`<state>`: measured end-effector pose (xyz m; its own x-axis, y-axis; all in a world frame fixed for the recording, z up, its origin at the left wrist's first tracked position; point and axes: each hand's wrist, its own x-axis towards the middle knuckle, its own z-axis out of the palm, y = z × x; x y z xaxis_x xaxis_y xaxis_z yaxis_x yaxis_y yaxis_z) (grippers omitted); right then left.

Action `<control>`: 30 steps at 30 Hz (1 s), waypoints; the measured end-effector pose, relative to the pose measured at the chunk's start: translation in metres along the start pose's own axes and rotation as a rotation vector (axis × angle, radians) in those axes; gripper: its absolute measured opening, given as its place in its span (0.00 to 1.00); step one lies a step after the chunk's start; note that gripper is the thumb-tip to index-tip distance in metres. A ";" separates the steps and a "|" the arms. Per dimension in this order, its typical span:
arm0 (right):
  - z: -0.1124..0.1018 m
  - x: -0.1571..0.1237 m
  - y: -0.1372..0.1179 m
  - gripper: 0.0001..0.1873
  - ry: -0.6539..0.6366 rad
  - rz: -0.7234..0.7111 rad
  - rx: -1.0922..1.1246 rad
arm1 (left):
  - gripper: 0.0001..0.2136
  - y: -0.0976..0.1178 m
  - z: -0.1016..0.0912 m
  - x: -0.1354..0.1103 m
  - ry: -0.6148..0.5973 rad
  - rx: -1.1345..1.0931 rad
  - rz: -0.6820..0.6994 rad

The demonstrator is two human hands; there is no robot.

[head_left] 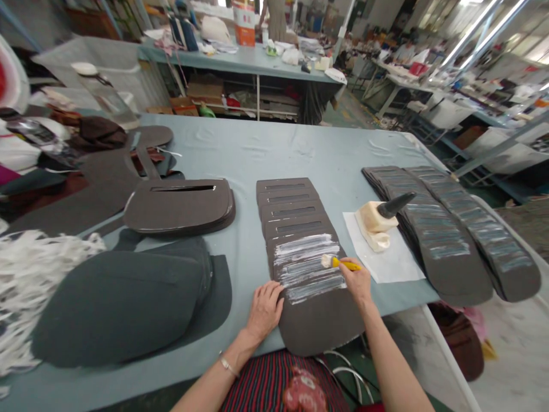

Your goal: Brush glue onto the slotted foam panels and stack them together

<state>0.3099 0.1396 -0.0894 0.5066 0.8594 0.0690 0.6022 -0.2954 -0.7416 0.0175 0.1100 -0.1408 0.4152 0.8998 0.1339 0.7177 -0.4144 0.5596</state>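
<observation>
In front of me a row of overlapping dark brown panels point(319, 323) with narrow slots lies on the table. White glue point(306, 252) is smeared in streaks across the nearer panels. My right hand point(357, 281) is closed around a small yellow-handled brush point(349, 264), whose pale bristles rest on the streaks. Flat at the left edge of the panels lies my left hand point(265, 309), fingers stretched out and holding nothing. A cream glue bottle point(372, 217) with a black nozzle stands on white paper point(401, 260) to the right.
Streaked panels point(450, 229) lie fanned in two rows at the right. Slotted brown pieces point(180, 214) and dark green pieces point(124, 303) are stacked at the left, beside white strips point(38, 286). A clear bottle point(107, 97) stands far left on the blue-green table point(274, 149).
</observation>
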 end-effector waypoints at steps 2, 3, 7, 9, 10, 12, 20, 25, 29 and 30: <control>-0.015 0.009 0.009 0.14 0.130 0.041 -0.078 | 0.15 0.001 0.000 0.000 0.007 0.010 0.004; -0.016 0.006 0.005 0.14 0.163 0.038 -0.090 | 0.15 0.001 0.000 -0.001 0.008 0.016 0.009; 0.020 -0.045 -0.044 0.12 -0.033 -0.158 0.075 | 0.15 0.000 0.004 -0.002 0.009 0.044 0.026; 0.041 -0.069 -0.063 0.10 -0.247 -0.291 0.128 | 0.15 -0.001 0.006 -0.002 0.010 0.054 0.038; 0.047 -0.074 -0.064 0.10 -0.287 -0.310 0.125 | 0.14 -0.001 0.007 -0.001 0.011 0.058 0.045; 0.041 -0.068 -0.050 0.10 -0.260 -0.274 0.083 | 0.14 -0.002 0.009 -0.001 0.017 0.066 0.053; -0.036 0.001 0.036 0.17 0.102 -0.066 -0.154 | 0.14 -0.001 0.010 -0.001 0.035 0.117 0.072; -0.022 -0.006 0.015 0.17 0.070 -0.131 -0.135 | 0.13 -0.001 0.011 -0.001 0.067 0.129 0.080; -0.015 0.002 0.009 0.15 0.059 -0.079 -0.121 | 0.14 -0.002 0.011 -0.001 0.052 0.121 0.072; -0.013 0.004 0.008 0.15 0.084 -0.074 -0.137 | 0.14 -0.002 0.011 -0.001 0.046 0.117 0.070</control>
<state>0.3252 0.1354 -0.0862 0.5039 0.8449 0.1795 0.7155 -0.2919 -0.6347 0.0221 0.1084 -0.1514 0.4421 0.8725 0.2080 0.7492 -0.4868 0.4491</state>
